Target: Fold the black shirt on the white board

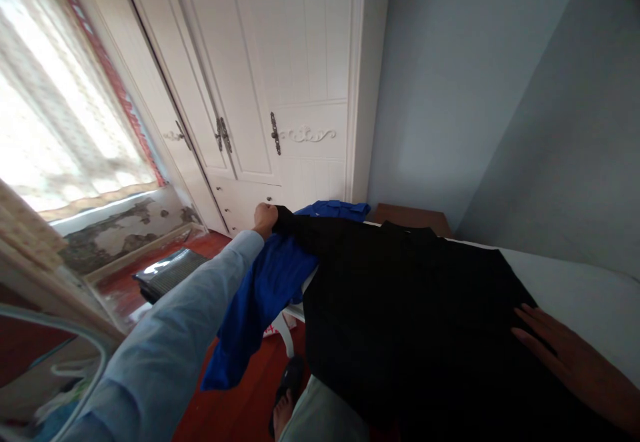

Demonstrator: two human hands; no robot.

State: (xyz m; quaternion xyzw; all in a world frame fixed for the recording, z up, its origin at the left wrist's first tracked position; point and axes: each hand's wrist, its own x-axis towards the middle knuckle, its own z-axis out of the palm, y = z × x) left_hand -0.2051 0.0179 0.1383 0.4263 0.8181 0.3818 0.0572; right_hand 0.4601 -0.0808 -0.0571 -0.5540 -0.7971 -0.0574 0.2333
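A black shirt (pixel 400 309) lies spread over a white table (pixel 575 282), its collar toward the wall and its lower part hanging off the near edge. My left hand (pixel 265 220) is closed around the end of its left sleeve, which it holds out to the left. On the shirt's right side my right hand (pixel 555 349) rests flat, fingers stretched out. Beneath the black sleeve a blue garment (pixel 270 289) drapes over the table's left end and hangs toward the floor.
A white wardrobe (pixel 300 62) stands behind the table. At the left are a curtained window (pixel 65 109), a dark shiny case (pixel 173 272) on the red floor and a pale curved frame (pixel 95 342). Something brown (pixel 413 217) stands between table and wall.
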